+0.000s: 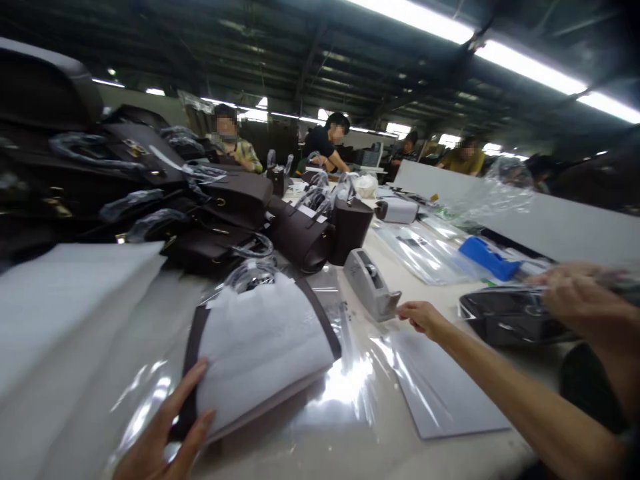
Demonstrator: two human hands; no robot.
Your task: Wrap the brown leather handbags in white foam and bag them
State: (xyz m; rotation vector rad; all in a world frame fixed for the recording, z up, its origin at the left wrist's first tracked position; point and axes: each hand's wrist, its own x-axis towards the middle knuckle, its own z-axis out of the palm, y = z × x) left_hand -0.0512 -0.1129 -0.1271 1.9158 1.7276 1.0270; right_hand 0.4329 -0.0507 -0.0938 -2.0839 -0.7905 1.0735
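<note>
Dim roof (300, 50), bright tubes (530, 67), glare on plastic film (353, 383).
Tubes glow white at upper right; film reflections burn out beside the near bag (265, 347), whose paper catches soft light. Dark bags (37, 163) at left lose detail in shadow. White sheets (60, 320) and a co-worker's hand (575, 297) blur; the wide lens stretches the edges, and the background is soft.

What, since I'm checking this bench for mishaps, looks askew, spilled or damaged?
Nothing looks plainly spilled or damaged. The dark bags heaped on the left lie at mixed angles, so that pile looks untidy. The paper-covered bag at the left hand shows no obvious harm.
</note>
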